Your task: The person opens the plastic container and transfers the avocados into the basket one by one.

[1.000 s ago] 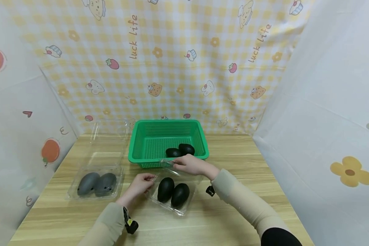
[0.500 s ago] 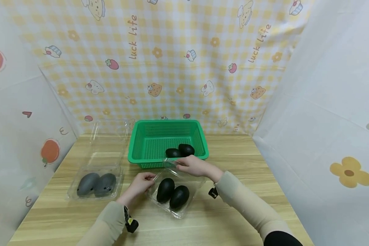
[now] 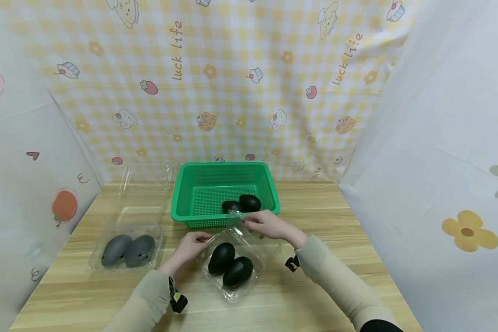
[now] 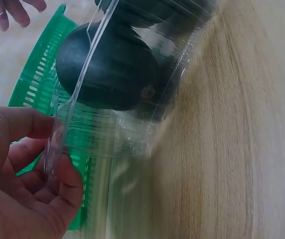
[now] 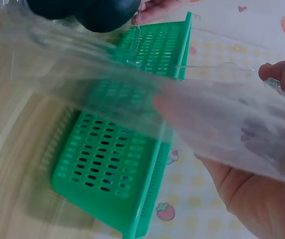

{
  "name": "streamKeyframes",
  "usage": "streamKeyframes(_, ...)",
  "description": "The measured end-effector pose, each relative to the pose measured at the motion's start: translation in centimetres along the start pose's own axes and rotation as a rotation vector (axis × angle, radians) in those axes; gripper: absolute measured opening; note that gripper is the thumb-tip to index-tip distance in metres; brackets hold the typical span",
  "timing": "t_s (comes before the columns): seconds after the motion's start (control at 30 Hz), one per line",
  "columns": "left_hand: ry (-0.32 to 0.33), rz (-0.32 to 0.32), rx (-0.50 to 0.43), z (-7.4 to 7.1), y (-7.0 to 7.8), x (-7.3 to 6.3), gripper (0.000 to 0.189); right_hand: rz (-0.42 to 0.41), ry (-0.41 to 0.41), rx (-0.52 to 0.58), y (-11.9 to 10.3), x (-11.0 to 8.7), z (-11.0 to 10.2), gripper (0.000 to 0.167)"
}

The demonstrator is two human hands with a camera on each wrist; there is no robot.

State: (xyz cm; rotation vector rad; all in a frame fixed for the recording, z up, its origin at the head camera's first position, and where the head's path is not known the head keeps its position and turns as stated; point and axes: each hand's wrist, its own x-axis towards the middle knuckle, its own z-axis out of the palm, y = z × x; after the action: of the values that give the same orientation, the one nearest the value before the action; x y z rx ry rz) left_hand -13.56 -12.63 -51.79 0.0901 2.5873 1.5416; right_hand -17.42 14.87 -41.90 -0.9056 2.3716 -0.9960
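Observation:
A clear plastic clamshell box (image 3: 231, 295) lies turned askew in front of the basket, with two dark avocados (image 3: 238, 272) in its base. Its far left corner edge is pinched by my left hand (image 3: 189, 248), thumb and fingers on the rim in the left wrist view. On the far right side my right hand (image 3: 269, 224) grips the raised lid (image 5: 222, 119), which stands tilted up, part open. Two more avocados (image 3: 250, 203) lie in the green basket (image 3: 226, 217), close behind the right hand.
At the left, a second clear clamshell box (image 3: 95, 263) stands with its lid folded back and two greyish avocados (image 3: 140, 251) inside. A patterned cloth (image 3: 232, 92) hangs behind the wooden table (image 3: 323, 286).
The box has turned clockwise, its near corner swinging left and toward me. My right hand has moved slightly right with the lid, while my left hand keeps its place on the rim.

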Motion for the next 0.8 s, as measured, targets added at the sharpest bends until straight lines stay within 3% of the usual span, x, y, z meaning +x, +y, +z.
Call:
streamKeyframes(0.33, -0.006, 0.059, 0.035, 0.3, 0.5, 0.3, 0.016, 0.013, 0.051, 0.165, 1.6, -1.5, 0.1, 0.038)
streamKeyframes(0.8, 0.005, 0.037, 0.056, 0.6, 0.7, 1.1, 0.014, 0.053, 0.147, 0.346, 3.9, -4.5, 1.5, 0.041)
